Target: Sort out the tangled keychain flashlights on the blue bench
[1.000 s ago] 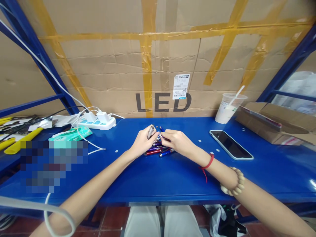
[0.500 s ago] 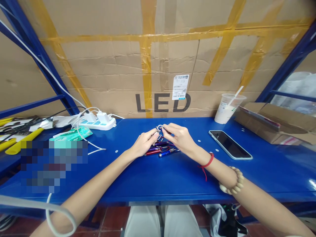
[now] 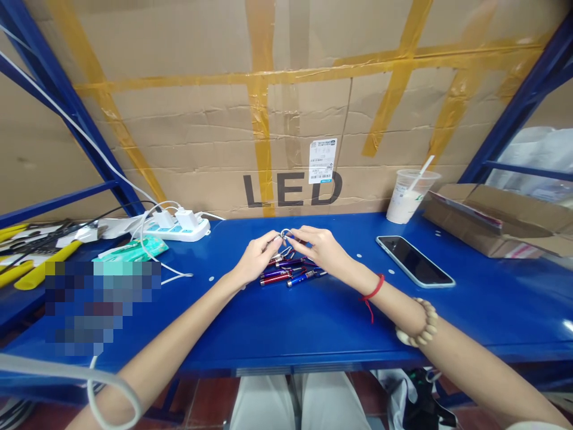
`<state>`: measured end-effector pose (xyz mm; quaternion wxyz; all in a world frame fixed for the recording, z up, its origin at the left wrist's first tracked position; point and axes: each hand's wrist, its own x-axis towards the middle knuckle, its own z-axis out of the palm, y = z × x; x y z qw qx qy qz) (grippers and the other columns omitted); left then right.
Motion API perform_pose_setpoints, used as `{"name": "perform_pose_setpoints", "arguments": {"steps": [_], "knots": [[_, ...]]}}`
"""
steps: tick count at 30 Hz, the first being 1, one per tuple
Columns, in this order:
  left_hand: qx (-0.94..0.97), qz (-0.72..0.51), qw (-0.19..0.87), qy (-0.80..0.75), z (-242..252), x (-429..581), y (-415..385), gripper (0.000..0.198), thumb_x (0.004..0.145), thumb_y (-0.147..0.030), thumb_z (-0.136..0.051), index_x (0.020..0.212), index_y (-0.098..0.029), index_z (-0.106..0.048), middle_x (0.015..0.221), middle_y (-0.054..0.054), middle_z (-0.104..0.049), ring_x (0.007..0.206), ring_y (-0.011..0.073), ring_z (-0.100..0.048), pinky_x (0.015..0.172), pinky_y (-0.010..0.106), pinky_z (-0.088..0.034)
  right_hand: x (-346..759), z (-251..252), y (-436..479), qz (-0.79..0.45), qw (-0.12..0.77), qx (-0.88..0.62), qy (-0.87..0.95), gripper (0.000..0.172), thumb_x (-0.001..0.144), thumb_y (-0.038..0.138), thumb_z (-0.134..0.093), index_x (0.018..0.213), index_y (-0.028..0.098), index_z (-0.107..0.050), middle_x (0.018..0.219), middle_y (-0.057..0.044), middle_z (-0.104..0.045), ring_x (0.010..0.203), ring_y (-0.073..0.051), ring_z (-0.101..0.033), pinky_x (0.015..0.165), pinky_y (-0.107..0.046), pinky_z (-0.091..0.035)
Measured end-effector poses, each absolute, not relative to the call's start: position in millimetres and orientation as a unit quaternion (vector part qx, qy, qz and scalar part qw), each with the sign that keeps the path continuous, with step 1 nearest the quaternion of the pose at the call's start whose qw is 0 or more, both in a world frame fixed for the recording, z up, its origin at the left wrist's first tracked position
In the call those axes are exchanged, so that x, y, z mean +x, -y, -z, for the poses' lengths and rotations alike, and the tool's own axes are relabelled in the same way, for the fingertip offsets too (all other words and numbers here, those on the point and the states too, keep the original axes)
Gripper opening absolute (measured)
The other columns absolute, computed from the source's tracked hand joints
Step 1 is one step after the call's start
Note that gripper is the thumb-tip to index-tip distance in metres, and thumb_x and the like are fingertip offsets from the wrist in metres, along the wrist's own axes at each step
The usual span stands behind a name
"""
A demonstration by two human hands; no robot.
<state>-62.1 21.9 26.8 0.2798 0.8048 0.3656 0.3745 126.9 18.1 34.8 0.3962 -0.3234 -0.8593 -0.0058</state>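
Observation:
A silvery metal ring is pinched between both hands above the blue table. My left hand grips its left side with closed fingertips. On the other side, my right hand has thumb and fingers closed on the ring. Below and between the hands lie several small metallic pen-like sticks, among them a red one and a blue one. Small clips and loops link the sticks' upper ends near the ring; their exact connection is too small to tell.
A phone lies to the right, with a drink cup and an open cardboard box behind. At the left are a power strip, a green packet, white cables and yellow-handled tools. Large cardboard stands behind.
The camera view has shifted slightly. Both hands stay closed on the ring, which now sits a little further left in the picture, and more of the sticks shows between them.

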Motion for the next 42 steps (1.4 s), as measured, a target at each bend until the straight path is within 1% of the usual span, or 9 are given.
{"name": "perform_pose_setpoints", "arguments": {"steps": [3,8,11,15,21,25,30,35,42], "knots": [[0.827,-0.329,0.218,-0.401,-26.5,-66.6,-33.5,0.033,0.09,-0.042,-0.038,0.112,-0.021,-0.051,0.065,-0.003,-0.053,0.061,0.0126,-0.049,0.061,0.024,-0.036,136.9,-35.7,-29.0,-0.096,0.335,-0.344,0.872,0.028,0.09,0.031,-0.047,0.093,0.014,-0.07,0.071,-0.005,-0.066,0.062,-0.013,-0.058,0.062,-0.022,-0.044],[0.855,-0.249,0.152,-0.428,-16.3,-67.2,-59.3,0.024,0.088,-0.032,-0.042,0.103,-0.021,-0.057,0.078,0.001,-0.063,0.075,0.0175,-0.057,0.071,0.029,-0.041,161.1,-30.3,-53.1,-0.149,0.216,-0.465,0.846,0.025,0.085,0.031,-0.052,0.095,0.02,-0.072,0.083,-0.003,-0.073,0.067,-0.015,-0.066,0.063,-0.023,-0.047],[0.867,-0.252,0.138,-0.407,-9.1,-69.1,-70.4,0.023,0.087,-0.028,-0.046,0.099,-0.018,-0.062,0.097,0.006,-0.064,0.092,0.019,-0.057,0.083,0.031,-0.042,181.0,-29.2,-65.1,-0.057,0.218,-0.567,0.792,0.024,0.082,0.035,-0.055,0.095,0.025,-0.073,0.094,-0.001,-0.073,0.078,-0.018,-0.067,0.068,-0.026,-0.048],[0.875,-0.215,0.103,-0.422,-1.2,-78.1,-78.7,0.022,0.084,-0.028,-0.053,0.095,-0.019,-0.069,0.092,0.008,-0.063,0.089,0.0197,-0.055,0.083,0.033,-0.042,203.9,-26.5,-75.7,-0.028,0.212,-0.643,0.736,0.024,0.08,0.032,-0.056,0.098,0.027,-0.072,0.098,0.0,-0.072,0.086,-0.02,-0.066,0.072,-0.028,-0.048],[0.894,-0.188,0.077,-0.398,-7.6,-77.3,-88.5,0.028,0.088,-0.034,-0.047,0.099,-0.023,-0.07,0.092,0.007,-0.065,0.089,0.0194,-0.054,0.083,0.033,-0.039,207.0,-16.1,-83.3,-0.042,0.2,-0.56,0.803,0.021,0.081,0.032,-0.058,0.095,0.026,-0.072,0.1,-0.001,-0.071,0.082,-0.015,-0.065,0.069,-0.023,-0.047],[0.91,-0.165,-0.017,-0.38,-19.1,-53.5,-96.8,0.034,0.088,-0.018,-0.043,0.116,-0.025,-0.061,0.108,0.008,-0.058,0.101,0.0223,-0.05,0.086,0.035,-0.035,191.5,-13.4,-77.3,-0.017,0.202,-0.546,0.813,0.026,0.079,0.044,-0.059,0.089,0.025,-0.074,0.094,-0.003,-0.071,0.081,-0.017,-0.064,0.063,-0.023,-0.045],[0.935,-0.133,-0.025,-0.328,-18.8,-27.1,-100.1,0.018,0.084,-0.02,-0.053,0.094,-0.02,-0.068,0.113,0.009,-0.054,0.108,0.0246,-0.046,0.091,0.038,-0.032,180.2,-11.7,-72.3,-0.063,0.214,-0.584,0.781,0.017,0.077,0.034,-0.062,0.077,0.024,-0.075,0.088,-0.003,-0.073,0.083,-0.019,-0.065,0.061,-0.024,-0.044],[0.883,-0.275,0.09,-0.369,-21.0,-29.8,-91.5,0.013,0.081,-0.026,-0.057,0.089,-0.018,-0.063,0.099,0.007,-0.065,0.097,0.0215,-0.055,0.09,0.038,-0.035,184.7,-13.4,-75.5,-0.093,0.25,-0.59,0.763,0.011,0.07,0.023,-0.067,0.078,0.021,-0.074,0.078,-0.001,-0.074,0.073,-0.015,-0.067,0.058,-0.021,-0.046],[0.617,-0.487,0.496,-0.368,-29.4,-49.2,-52.9,0.024,0.077,-0.033,-0.063,0.088,-0.016,-0.049,0.09,0.007,-0.07,0.08,0.0155,-0.066,0.065,0.023,-0.042,170.7,-26.8,-63.1,-0.115,0.371,-0.544,0.744,0.014,0.068,0.02,-0.064,0.076,0.014,-0.074,0.072,-0.005,-0.073,0.063,-0.015,-0.065,0.061,-0.022,-0.049]]}}
